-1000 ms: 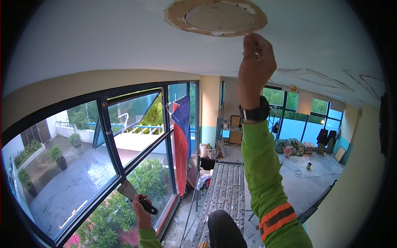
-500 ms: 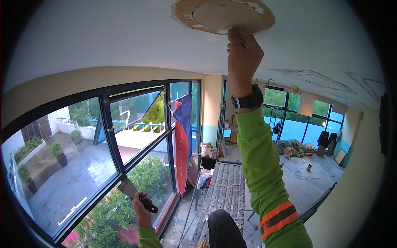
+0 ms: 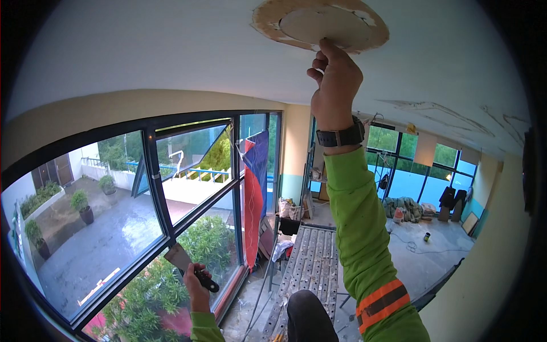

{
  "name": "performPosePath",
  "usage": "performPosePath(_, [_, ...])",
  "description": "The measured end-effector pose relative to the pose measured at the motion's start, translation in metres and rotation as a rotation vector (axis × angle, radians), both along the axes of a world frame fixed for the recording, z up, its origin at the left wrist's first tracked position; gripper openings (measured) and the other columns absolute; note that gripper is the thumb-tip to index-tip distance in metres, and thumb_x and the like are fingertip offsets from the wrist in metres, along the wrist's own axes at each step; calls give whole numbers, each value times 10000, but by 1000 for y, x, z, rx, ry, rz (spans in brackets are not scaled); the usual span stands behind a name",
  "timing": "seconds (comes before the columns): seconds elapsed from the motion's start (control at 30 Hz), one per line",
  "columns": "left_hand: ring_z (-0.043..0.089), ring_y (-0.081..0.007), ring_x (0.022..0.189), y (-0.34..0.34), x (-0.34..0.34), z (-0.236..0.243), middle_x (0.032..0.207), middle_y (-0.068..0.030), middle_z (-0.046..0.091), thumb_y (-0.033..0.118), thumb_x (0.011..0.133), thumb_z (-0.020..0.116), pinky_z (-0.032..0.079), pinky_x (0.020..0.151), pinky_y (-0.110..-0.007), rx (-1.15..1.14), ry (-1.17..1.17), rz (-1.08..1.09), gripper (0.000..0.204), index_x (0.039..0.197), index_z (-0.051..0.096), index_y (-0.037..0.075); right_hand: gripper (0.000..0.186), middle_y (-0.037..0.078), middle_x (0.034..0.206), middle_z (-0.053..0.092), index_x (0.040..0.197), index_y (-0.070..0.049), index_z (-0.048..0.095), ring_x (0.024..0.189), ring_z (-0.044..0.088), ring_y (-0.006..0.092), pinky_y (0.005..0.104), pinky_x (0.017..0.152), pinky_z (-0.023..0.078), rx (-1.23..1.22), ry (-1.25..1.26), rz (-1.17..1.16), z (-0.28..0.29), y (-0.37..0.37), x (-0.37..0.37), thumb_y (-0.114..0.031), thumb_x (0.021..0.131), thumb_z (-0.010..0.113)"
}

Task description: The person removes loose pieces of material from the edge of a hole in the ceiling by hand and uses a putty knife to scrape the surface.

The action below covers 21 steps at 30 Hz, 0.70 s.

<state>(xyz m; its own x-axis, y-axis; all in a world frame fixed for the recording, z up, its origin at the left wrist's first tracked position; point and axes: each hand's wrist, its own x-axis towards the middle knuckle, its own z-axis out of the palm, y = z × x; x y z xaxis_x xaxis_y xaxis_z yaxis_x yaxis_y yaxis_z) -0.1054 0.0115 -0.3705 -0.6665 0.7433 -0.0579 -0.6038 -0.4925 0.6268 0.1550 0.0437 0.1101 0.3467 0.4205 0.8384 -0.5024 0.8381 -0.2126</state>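
Note:
On the white ceiling, a round patch (image 3: 326, 25) fits inside a ring of bare brown board (image 3: 373, 43). From below, my right hand (image 3: 337, 77) reaches up and touches the patch's near edge with an extended fingertip. Its thumb stands apart, the other fingers are partly curled, and I see nothing held. Low on the left, my left hand (image 3: 196, 288) is closed round the black handle of a putty knife (image 3: 179, 257). The knife's wide blade points up and left, in front of the window.
Below me runs a perforated metal scaffold platform (image 3: 307, 256), with my dark-clad knee (image 3: 307, 316) above it. Large framed windows (image 3: 165, 188) line the left, beside a red and blue cloth (image 3: 254, 188). Sacks (image 3: 403, 208) and a cable lie on the far floor.
My right hand has opened from a tighter closed pose, its thumb now apart and one finger extended at the patch. The view has shifted slightly. My left hand still holds the putty knife.

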Motion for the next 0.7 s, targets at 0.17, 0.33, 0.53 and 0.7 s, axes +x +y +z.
performPosePath(0.17, [537,-184,567,-1,3,3,732,-91,576,242,927,513,468,498,-330,-21,11,8,208,861,545,47,86,-10,693,518,790,-91,601,631,500,116,290,575,456,-29,44,142,3,0,-4,-155,818,651])
performPosePath(0.33, [540,-184,572,-1,0,2,740,-93,580,251,933,509,471,503,-329,1,15,3,219,876,541,42,97,-12,604,474,746,-47,573,508,455,96,262,475,439,-38,65,97,-4,13,-4,-112,815,590])
performPosePath(0.53, [542,-186,575,0,-3,-2,743,-93,578,258,942,500,473,500,-330,5,11,-5,231,884,535,37,137,29,673,573,862,19,615,585,514,94,250,564,448,123,47,-314,-6,28,-1,-117,845,622])
performPosePath(0.7, [541,-188,573,0,0,1,745,-95,575,256,944,497,471,497,-328,-25,35,20,229,881,535,39,122,52,744,637,906,14,631,652,555,101,228,627,451,237,47,-510,-9,24,-3,-87,840,650])
